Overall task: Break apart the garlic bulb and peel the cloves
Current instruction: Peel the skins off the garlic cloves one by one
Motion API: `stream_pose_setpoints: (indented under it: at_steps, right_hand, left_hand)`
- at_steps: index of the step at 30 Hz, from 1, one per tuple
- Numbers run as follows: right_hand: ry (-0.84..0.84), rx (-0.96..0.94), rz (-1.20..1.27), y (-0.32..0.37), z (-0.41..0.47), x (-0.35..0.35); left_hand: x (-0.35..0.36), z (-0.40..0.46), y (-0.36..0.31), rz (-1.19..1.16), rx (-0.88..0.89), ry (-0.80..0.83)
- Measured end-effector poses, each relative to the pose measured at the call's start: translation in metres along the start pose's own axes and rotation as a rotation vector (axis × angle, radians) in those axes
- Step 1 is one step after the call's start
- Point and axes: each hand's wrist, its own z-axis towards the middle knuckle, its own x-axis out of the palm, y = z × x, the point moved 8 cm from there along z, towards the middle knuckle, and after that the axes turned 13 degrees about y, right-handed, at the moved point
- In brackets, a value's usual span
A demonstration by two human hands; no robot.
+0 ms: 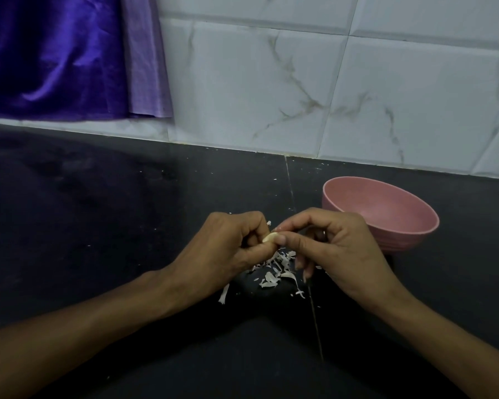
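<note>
A small pale garlic clove [270, 237] is held above the dark countertop. My left hand [228, 249] grips it with curled fingers and thumb. My right hand [332, 246] meets it from the right, its thumb and forefinger pinching the clove's end. Most of the clove is hidden between the fingers. A heap of white garlic skins [277, 269] lies on the counter right below both hands. No whole bulb is in sight.
A pink bowl [392, 223] stands just right of my right hand, its inside hidden from here. The black stone countertop [113, 226] runs back to a white marble-tiled wall [300, 82]. A purple cloth [64, 59] hangs at the upper left.
</note>
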Motion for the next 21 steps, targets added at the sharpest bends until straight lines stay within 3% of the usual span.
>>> stream_pose_setpoints:
  at_steps: [8,21]
  right_hand:
    - [-0.017,-0.025,-0.031,-0.001,0.000,0.001]
    - [-0.089,0.092,0.212,-0.010,0.001,-0.009]
  left_hand:
    - [-0.003,-0.001,-0.001,0.081,0.032,-0.042]
    - [-0.007,0.002,-0.004,0.115,0.070,-0.051]
